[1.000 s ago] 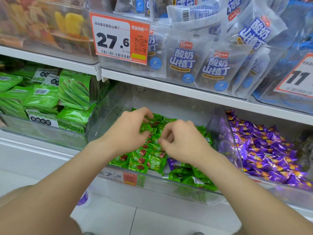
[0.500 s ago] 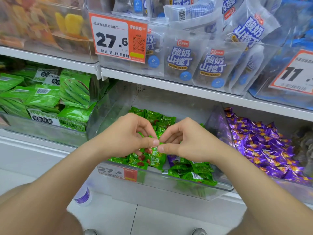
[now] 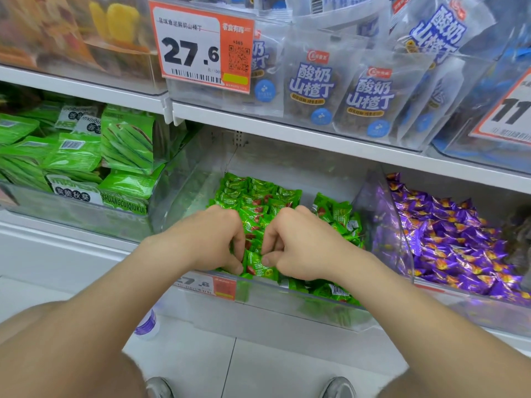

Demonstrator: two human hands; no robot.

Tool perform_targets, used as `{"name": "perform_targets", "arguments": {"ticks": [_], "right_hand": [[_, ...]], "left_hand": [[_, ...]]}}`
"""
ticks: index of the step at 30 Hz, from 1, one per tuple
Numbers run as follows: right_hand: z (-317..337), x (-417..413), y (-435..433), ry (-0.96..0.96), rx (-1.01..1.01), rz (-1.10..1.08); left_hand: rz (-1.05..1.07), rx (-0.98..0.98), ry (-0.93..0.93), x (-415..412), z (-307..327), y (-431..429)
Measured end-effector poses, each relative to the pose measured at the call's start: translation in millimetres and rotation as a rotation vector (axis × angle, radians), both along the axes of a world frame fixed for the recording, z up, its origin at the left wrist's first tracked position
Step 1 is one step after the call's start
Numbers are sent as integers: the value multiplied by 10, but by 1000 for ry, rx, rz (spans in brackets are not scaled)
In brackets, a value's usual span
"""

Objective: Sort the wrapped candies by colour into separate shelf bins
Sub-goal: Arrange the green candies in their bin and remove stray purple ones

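A clear plastic shelf bin holds a heap of green wrapped candies with red fruit prints. Both hands are down in its front part, knuckles up and fingers curled. My left hand and my right hand pinch the same green candy between their fingertips, just behind the bin's front wall. To the right, a second clear bin is filled with purple wrapped candies. The candies under my palms are hidden.
The bin to the left holds green okra snack packs. On the shelf above stand white-blue hawthorn packs and an orange price tag reading 27.6. A white shelf edge overhangs the bins. Grey floor tiles and two shoe tips lie below.
Both hands dropped from above the heap down to the bin's front, still pinching a green candy between them. The purple candy seen under my right hand earlier is out of sight now.
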State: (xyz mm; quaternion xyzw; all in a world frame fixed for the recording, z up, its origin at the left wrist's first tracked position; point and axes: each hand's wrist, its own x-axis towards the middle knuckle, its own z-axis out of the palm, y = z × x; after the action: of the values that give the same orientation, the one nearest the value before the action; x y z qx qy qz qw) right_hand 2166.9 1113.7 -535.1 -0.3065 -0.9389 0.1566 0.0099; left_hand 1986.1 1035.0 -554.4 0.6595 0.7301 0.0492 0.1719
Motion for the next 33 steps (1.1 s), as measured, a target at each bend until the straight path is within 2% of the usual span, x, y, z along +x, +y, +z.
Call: {"name": "perform_targets", "arguments": {"ticks": [7,11,14,18,24,28,31,33], "right_hand": [[-115,-4,-10,-125,18,76],[9,84,149,-104,-22,67],[118,253,257,-214,-248,170],[36,285,280,-359,-201,332],[46,290,277,-235,-246,230],[96,312,307,-100,-152,142],[205,359,321,70,-80,50],[278,406,328,239,-133,-69]], "left_hand": [[3,15,21,-4,-13,23],[-62,64,-94,42,1,67],[-93,43,-109,101,-5,111],[-89,51,-148,149,-2,141],[-70,98,-207,212,-3,123],[-80,106,-351,246,54,91],[-49,74,-488,245,94,57],[-13,54,-581,250,131,18]]}}
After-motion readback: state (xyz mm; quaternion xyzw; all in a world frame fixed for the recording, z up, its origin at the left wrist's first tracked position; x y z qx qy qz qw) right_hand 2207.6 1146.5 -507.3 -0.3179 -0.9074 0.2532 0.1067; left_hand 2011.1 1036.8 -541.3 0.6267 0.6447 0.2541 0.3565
